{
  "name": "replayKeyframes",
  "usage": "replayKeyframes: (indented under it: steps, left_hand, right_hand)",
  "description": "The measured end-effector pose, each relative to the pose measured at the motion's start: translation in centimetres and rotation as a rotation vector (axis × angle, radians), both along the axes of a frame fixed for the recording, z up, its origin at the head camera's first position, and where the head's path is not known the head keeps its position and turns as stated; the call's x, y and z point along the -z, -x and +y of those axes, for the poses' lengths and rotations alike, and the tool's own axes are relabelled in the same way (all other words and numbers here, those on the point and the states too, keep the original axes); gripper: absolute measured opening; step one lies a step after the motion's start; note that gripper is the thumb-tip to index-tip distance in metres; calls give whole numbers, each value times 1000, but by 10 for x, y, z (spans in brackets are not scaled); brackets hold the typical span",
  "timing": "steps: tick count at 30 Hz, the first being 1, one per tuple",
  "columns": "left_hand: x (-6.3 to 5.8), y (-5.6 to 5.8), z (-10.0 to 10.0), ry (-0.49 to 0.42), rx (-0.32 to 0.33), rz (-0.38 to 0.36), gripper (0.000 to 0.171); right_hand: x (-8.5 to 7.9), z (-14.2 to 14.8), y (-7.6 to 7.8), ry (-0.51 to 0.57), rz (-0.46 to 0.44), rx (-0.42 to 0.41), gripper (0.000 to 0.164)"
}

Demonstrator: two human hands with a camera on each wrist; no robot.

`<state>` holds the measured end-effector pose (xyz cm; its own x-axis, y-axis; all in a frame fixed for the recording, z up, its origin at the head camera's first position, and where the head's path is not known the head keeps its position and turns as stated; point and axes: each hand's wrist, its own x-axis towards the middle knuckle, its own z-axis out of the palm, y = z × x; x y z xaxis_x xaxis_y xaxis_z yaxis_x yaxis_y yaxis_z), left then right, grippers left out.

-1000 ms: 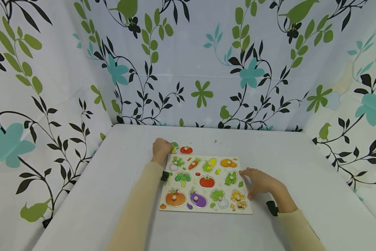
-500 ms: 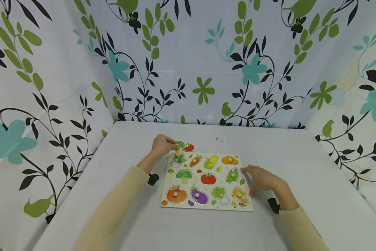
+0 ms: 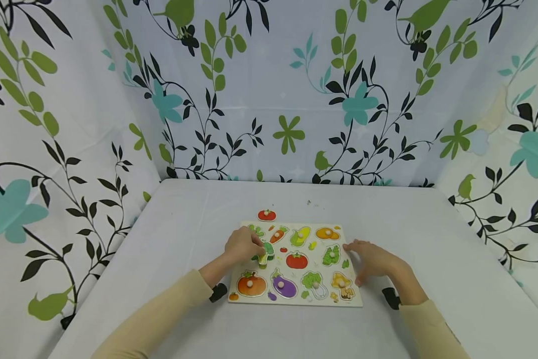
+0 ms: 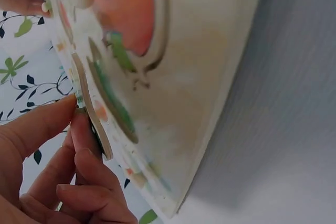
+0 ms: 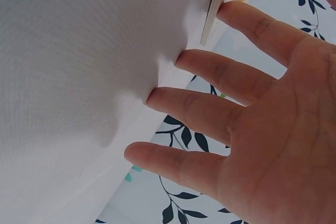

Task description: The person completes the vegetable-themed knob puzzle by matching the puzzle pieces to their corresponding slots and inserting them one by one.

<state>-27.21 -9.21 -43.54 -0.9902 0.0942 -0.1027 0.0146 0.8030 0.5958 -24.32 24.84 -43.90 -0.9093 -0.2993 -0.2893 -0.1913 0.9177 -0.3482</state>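
Observation:
My left hand (image 3: pixel 243 245) pinches a broccoli puzzle piece (image 3: pixel 263 258) between thumb and fingers, over the printed broccoli spot of a wooden vegetable puzzle board (image 3: pixel 296 301). In the left wrist view the piece (image 4: pixel 92 106) shows edge-on, tilted close over the board's face. My right hand (image 3: pixel 374 259) spreads its fingers at the board's right edge; in the right wrist view one fingertip (image 5: pixel 223 11) is right at that edge while others reach down to the white table. Knobbed pieces such as a pumpkin (image 3: pixel 251 285) and an eggplant (image 3: pixel 284 285) sit in the board.
Behind the board's far left corner a tomato piece (image 3: pixel 266 215) lies on the white table (image 3: pixel 408 219). A printed tomato (image 3: pixel 297 260) without a knob shows mid-board. Patterned curtains (image 3: pixel 287 99) hang around the table's back and sides.
My left hand has lifted the broccoli piece from beside the loose tomato piece and brought it nearer, over the board's left side. The right hand has kept its place at the right edge.

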Motion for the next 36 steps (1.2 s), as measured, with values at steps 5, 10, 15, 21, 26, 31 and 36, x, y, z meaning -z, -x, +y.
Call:
replayKeyframes:
  steps: [5, 10, 15, 21, 26, 31, 36]
  left_hand:
    - [10, 1, 1, 38, 6, 1, 10]
    - [12, 1, 0, 55, 23, 0, 11]
    - [12, 1, 1, 57, 39, -18, 10]
    - [7, 2, 0, 60, 32, -16, 16]
    - [-8, 21, 1, 25, -58, 11, 37]
    - [-17, 54, 7, -166, -172, 39, 40]
    - [-15, 76, 13, -288, -246, 18, 39]
  right_hand:
    - [1, 1, 1, 3, 2, -1, 96]
    - [0, 1, 1, -4, 6, -4, 97]
    - [0, 2, 2, -2, 2, -7, 97]
    - [-2, 3, 1, 1, 5, -3, 97]
    - [-4, 3, 1, 0, 7, -7, 96]
    - [-2, 4, 2, -2, 2, -2, 96]
    - [0, 2, 2, 2, 3, -14, 95]
